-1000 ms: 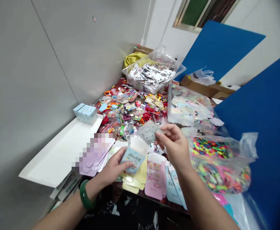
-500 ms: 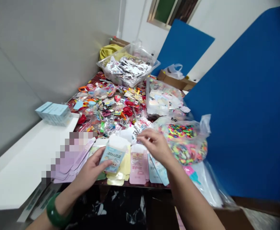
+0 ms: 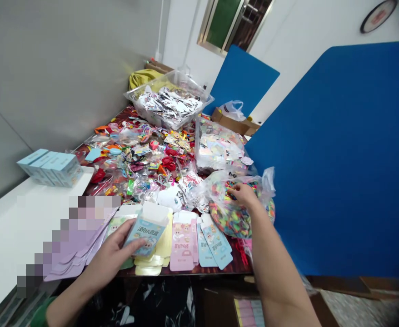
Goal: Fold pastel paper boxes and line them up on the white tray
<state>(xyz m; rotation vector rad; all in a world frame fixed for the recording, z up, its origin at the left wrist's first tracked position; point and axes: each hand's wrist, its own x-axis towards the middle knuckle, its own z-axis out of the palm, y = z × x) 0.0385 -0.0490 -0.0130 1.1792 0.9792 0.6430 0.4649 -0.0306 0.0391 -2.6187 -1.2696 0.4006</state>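
My left hand (image 3: 119,250) holds a light blue printed box (image 3: 147,234) with its white top flap standing open. My right hand (image 3: 245,196) reaches into a clear plastic bag (image 3: 233,220) of small multicoloured pieces; its fingers are bent together at the pieces, and what they hold, if anything, is too small to tell. Flat boxes lie along the table's front edge: yellow (image 3: 163,245), pink (image 3: 183,243) and blue (image 3: 218,245), with purple ones (image 3: 80,254) at the left.
Small wrapped trinkets (image 3: 145,159) cover the table's middle. Behind them stands a clear bin (image 3: 172,106) of white cut-outs, with another clear container (image 3: 218,147) to its right. Blue boxes (image 3: 51,167) sit on a white board (image 3: 12,227). A blue panel (image 3: 339,159) rises at the right.
My right hand has moved right, from above the pink boxes into the bag of coloured pieces. My left hand still holds the blue box. The view has shifted to the right.
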